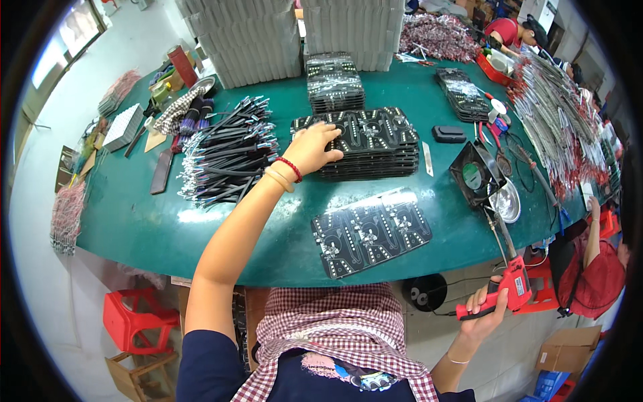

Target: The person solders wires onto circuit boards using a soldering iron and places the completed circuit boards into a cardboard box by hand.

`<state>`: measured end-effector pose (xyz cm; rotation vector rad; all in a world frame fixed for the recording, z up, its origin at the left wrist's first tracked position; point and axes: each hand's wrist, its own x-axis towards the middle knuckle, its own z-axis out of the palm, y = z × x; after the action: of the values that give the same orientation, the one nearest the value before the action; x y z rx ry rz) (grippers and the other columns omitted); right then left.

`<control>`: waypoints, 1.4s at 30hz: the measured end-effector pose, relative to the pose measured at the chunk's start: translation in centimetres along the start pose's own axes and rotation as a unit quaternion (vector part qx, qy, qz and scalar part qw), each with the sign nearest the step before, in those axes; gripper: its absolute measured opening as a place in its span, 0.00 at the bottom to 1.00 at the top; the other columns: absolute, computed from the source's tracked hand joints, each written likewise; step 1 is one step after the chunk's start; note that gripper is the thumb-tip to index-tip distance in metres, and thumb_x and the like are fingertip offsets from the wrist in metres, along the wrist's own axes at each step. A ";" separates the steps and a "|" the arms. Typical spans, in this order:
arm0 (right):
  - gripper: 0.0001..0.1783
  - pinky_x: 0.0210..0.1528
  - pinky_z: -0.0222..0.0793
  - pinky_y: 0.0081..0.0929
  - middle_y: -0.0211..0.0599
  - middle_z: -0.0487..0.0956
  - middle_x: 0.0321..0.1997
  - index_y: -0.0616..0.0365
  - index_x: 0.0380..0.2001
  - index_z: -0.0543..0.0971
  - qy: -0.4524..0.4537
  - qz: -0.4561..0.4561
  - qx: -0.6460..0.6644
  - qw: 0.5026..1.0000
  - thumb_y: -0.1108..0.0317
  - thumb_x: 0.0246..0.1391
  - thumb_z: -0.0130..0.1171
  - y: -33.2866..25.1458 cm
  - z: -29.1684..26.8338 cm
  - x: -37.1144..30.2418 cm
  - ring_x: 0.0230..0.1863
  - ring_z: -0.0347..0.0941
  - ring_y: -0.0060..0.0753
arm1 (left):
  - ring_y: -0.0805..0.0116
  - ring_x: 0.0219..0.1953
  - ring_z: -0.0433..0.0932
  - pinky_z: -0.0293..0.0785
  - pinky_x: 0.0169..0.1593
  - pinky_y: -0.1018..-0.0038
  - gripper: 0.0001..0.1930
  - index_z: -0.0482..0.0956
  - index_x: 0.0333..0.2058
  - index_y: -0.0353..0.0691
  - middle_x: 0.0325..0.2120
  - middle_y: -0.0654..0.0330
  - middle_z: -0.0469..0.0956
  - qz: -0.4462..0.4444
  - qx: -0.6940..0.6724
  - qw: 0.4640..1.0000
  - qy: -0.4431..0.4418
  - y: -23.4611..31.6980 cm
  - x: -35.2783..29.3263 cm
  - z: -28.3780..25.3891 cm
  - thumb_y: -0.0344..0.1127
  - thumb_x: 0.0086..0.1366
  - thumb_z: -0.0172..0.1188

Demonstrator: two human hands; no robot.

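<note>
While the left hand lies fingers spread on the stack of black LED boards, 1 board lies nearer, long axis left-right; the right hand, off-table, is clamped on a red soldering gun.

This is an electronics assembly workshop, a small factory floor. Under the left hand lies a stack of black circuit panels, with one more panel just nearer the person on the green worktable. Left of that hand sits a heap of black cable bundles; beyond it rise grey stacked trays. The right hand grips a red soldering gun off the table's edge, near a small fan. Further right lie masses of wired parts, possibly lamp leads, and other workers sit there.
</note>
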<state>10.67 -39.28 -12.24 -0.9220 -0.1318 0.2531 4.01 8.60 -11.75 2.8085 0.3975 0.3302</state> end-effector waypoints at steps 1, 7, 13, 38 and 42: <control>0.20 0.14 0.59 0.17 0.30 0.65 0.18 0.60 0.48 0.68 0.005 0.002 0.005 1.000 0.53 0.66 0.44 0.1 -0.1 0.1 0.12 0.57 0.18 | 0.49 0.65 0.58 0.54 0.64 0.48 0.30 0.74 0.54 0.42 0.61 0.52 0.62 -0.008 0.039 0.999 0.019 0.9 -0.3 -0.3 0.49 0.54 0.65; 0.20 0.15 0.58 0.17 0.30 0.65 0.19 0.62 0.47 0.68 -0.031 -0.007 0.002 0.999 0.55 0.66 0.44 -0.1 0.7 0.1 0.13 0.56 0.18 | 0.49 0.68 0.51 0.39 0.64 0.36 0.27 0.75 0.42 0.38 0.61 0.50 0.62 0.006 -0.108 0.994 0.028 4.2 -0.8 -2.2 0.51 0.48 0.67; 0.22 0.16 0.60 0.18 0.32 0.66 0.19 0.63 0.47 0.67 -0.004 -0.015 -0.013 1.000 0.53 0.65 0.43 -0.4 -0.4 0.2 0.13 0.58 0.19 | 0.35 0.67 0.47 0.36 0.62 0.32 0.26 0.70 0.37 0.36 0.63 0.39 0.56 0.047 -0.119 0.991 -0.025 17.8 -9.4 -1.2 0.48 0.47 0.67; 0.22 0.16 0.59 0.18 0.32 0.66 0.19 0.63 0.48 0.67 -0.040 0.027 -0.014 0.999 0.54 0.65 0.44 0.8 1.3 0.2 0.13 0.57 0.19 | 0.41 0.69 0.46 0.36 0.59 0.25 0.29 0.72 0.41 0.35 0.65 0.44 0.54 0.000 -0.029 0.995 -0.093 18.0 -17.0 3.1 0.50 0.46 0.68; 0.21 0.15 0.58 0.17 0.31 0.64 0.19 0.64 0.48 0.68 -0.039 0.026 -0.020 0.999 0.55 0.66 0.43 1.1 1.6 0.4 0.14 0.56 0.19 | 0.41 0.69 0.46 0.36 0.57 0.24 0.29 0.72 0.40 0.35 0.65 0.44 0.55 -0.003 -0.035 0.997 -0.067 18.1 -17.1 3.3 0.50 0.46 0.68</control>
<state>10.56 -37.27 -12.12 -0.9555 -0.1863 0.3358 -6.90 -14.06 -12.37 2.7405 0.3575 0.1505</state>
